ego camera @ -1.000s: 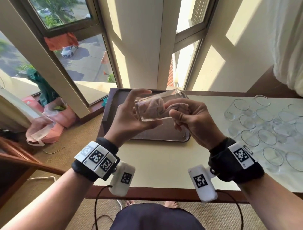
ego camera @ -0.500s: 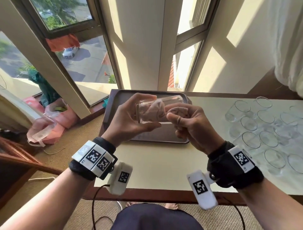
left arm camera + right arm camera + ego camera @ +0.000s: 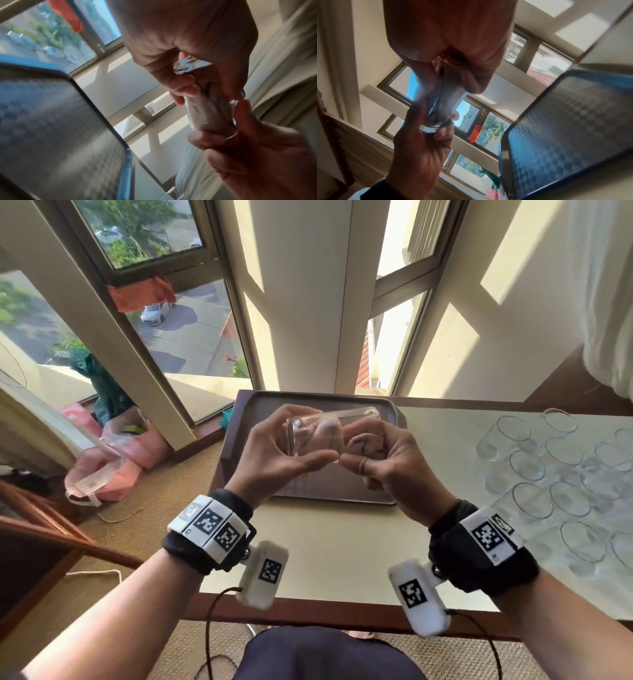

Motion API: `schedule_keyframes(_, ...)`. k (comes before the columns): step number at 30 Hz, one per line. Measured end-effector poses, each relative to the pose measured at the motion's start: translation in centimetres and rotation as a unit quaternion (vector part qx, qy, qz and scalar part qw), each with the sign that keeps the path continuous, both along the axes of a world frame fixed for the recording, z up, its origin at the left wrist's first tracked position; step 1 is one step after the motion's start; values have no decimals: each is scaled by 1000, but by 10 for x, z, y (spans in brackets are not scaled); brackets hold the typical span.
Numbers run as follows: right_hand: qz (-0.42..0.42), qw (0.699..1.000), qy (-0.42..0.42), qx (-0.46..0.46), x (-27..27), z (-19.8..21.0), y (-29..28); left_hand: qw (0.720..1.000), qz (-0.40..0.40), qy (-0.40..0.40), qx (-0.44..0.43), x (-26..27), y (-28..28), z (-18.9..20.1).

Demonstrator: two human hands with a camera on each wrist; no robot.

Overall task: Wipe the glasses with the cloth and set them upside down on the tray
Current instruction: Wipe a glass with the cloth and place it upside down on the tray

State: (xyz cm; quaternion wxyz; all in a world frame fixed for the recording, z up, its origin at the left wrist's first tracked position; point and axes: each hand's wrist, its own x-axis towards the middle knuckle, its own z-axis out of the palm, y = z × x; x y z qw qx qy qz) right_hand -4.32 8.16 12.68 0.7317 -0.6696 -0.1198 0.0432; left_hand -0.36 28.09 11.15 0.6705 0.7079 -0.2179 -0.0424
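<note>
Clear glass [image 3: 329, 433] held sideways above dark tray [image 3: 246, 422], left hand [image 3: 274, 453] curled round its base; right hand [image 3: 387, 463] pinches pink cloth [image 3: 363, 445] stuffed in its mouth. Many more glasses [image 3: 561, 474] crowd table [image 3: 342, 542] right of tray.

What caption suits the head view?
Left hand holds a glass while right hand stuffs cloth inside.

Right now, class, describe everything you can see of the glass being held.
The glass is a clear, plain tumbler, lying on its side in the air above the tray. The left hand grips its base end; the right hand pushes a pinkish cloth in through its mouth, filling the inside.
</note>
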Motion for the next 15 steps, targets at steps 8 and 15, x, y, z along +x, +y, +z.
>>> schedule_keyframes(8, -47, 997, -46, 30, 3, -3, -12, 998, -7, -59, 29, 6, -5, 0)
schedule_keyframes(15, -27, 979, -185, -76, 21, -7, -26, 994, 12, 93, -57, -1, -19, 1)
